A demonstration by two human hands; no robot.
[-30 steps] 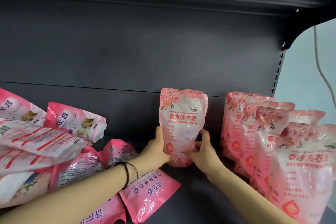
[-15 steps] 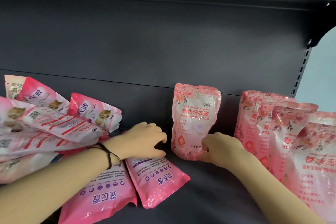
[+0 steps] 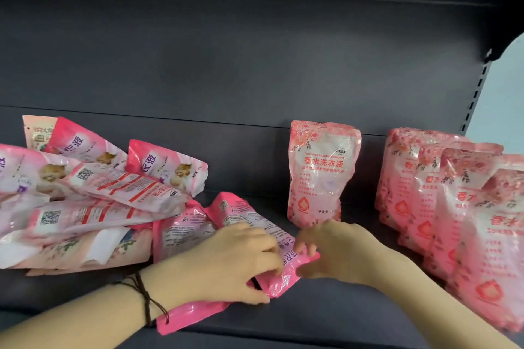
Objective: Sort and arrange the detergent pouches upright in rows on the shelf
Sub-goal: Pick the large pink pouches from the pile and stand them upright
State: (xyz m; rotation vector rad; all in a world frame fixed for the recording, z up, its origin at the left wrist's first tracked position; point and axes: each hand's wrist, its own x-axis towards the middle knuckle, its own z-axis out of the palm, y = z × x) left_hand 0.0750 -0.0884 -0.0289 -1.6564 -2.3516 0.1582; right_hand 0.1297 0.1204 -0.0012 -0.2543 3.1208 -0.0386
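A dark pink detergent pouch (image 3: 283,275) lies flat on the shelf floor, back side up. My left hand (image 3: 232,261) rests over its middle with the fingers curled onto it and the thumb at its near edge. My right hand (image 3: 337,252) pinches its right edge. Just behind my right hand a light pink pouch (image 3: 323,173) stands upright by itself against the back panel. A row of several matching upright pouches (image 3: 442,195) fills the right end. A second flat dark pink pouch (image 3: 184,232) lies partly under my left wrist.
A loose pile of pink pouches (image 3: 93,198) lies on its side at the left, some with printed backs up. The dark shelf floor (image 3: 326,317) shows in front of my hands. The slotted upright post (image 3: 476,93) marks the shelf's right end.
Both hands have let go of the standing light pink pouch, which stays upright. They have dropped forward onto the flat dark pink pouch. The view has shifted left.
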